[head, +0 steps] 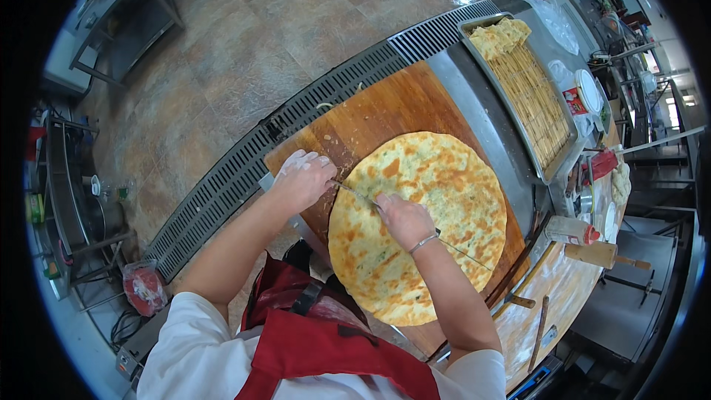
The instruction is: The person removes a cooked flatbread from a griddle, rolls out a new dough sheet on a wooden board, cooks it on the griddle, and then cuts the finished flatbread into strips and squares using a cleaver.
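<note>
A large round browned flatbread (pixel 455 178), flecked with green, lies on a wooden cutting board (pixel 383 97). Across its left part runs a thin knife blade (pixel 355 193), seen nearly edge-on. My right hand (pixel 405 219) grips the knife at its handle, above the flatbread's middle; the hand hides most of the handle. At the blade's other end, just off the flatbread's left rim, my flour-dusted left hand (pixel 306 178) holds the tip, its fingers curled. From beneath my right wrist a straight cut line runs to the flatbread's lower right edge.
A metal tray (pixel 522 105) with a slatted mat holds flatbread pieces (pixel 500 38) beyond the board. At right, a floured worktop (pixel 555 278) carries a rolling pin (pixel 539 333), a squeeze bottle (pixel 572 230) and a wooden paddle (pixel 589 254). A floor drain grate (pixel 333 86) curves past the board.
</note>
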Demonstrator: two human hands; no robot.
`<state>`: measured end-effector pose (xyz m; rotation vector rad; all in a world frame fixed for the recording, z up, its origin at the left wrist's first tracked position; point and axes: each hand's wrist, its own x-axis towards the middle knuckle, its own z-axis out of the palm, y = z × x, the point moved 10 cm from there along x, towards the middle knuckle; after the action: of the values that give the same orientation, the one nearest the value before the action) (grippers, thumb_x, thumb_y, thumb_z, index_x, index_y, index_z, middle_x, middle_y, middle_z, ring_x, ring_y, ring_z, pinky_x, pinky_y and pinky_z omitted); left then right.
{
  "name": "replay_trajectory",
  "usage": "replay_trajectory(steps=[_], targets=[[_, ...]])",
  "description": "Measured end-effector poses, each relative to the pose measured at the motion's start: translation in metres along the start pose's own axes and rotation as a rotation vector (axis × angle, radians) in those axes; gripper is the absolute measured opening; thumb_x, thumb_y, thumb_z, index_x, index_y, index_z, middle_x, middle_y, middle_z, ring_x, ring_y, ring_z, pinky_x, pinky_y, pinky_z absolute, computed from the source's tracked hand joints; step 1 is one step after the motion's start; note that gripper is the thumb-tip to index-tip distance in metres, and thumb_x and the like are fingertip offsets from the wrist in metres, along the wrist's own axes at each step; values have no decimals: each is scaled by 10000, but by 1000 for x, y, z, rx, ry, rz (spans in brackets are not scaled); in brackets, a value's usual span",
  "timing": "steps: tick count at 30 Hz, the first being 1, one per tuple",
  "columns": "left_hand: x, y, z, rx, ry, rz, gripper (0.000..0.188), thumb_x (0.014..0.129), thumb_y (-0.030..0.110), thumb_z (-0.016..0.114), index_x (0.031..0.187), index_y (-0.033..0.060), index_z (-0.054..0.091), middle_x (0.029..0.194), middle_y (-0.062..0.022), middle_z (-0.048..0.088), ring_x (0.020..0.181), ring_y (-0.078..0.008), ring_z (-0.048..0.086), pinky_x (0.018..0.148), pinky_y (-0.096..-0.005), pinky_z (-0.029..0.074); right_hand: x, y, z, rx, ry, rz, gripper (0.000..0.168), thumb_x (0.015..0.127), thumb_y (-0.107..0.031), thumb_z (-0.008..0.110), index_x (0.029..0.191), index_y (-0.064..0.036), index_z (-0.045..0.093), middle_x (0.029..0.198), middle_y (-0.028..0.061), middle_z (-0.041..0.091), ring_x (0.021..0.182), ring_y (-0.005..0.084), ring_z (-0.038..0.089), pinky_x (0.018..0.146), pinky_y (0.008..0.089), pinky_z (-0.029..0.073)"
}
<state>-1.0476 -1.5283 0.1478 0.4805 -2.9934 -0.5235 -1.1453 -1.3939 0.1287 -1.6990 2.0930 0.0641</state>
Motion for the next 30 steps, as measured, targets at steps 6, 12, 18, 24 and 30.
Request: replay_trajectory(steps=[6, 12, 18, 24, 30], targets=[[14, 0, 9, 33, -50, 89, 211, 756, 264, 763, 828, 127, 620, 881, -33, 620, 948, -233, 619, 837, -388, 463, 6, 4, 24, 66, -62, 38, 154, 933, -155, 513, 1080, -116, 487, 903, 156, 628, 808, 345, 679, 675, 491, 538], [23, -14, 8, 26, -168, 139, 200, 743, 253, 760, 806, 125, 620, 889, -25, 632, 950, -234, 621, 818, -391, 469, 26, -3, 39, 131, -101, 88, 182, 930, -101, 481, 1111, -115, 490, 935, 163, 656, 840, 353, 692, 711, 483, 549], [13, -56, -15, 185, -303, -29, 213, 780, 265, 746, 911, 129, 646, 966, -37, 649, 1035, -225, 605, 880, -400, 454, 58, -44, 8, 179, 107, 10, 102, 967, -187, 473, 1035, -116, 500, 890, 144, 663, 770, 361, 677, 647, 493, 531], [19, 30, -118, 64, 278, 151, 480, 690, 177, 789, 1127, 129, 596, 1167, -43, 615, 1114, -261, 568, 946, -432, 447, -13, -11, -31, 272, 336, 124, 97, 935, -167, 552, 1021, -125, 570, 878, 118, 667, 755, 323, 672, 658, 458, 531], [1, 127, -108, -236, 502, 244, 277, 731, 55, 718, 999, 107, 670, 1096, -83, 649, 1014, -306, 617, 891, -437, 472, -221, 88, -31, 334, 771, 549, 326, 795, -76, 657, 1118, -114, 634, 934, 109, 662, 814, 324, 654, 731, 443, 521]])
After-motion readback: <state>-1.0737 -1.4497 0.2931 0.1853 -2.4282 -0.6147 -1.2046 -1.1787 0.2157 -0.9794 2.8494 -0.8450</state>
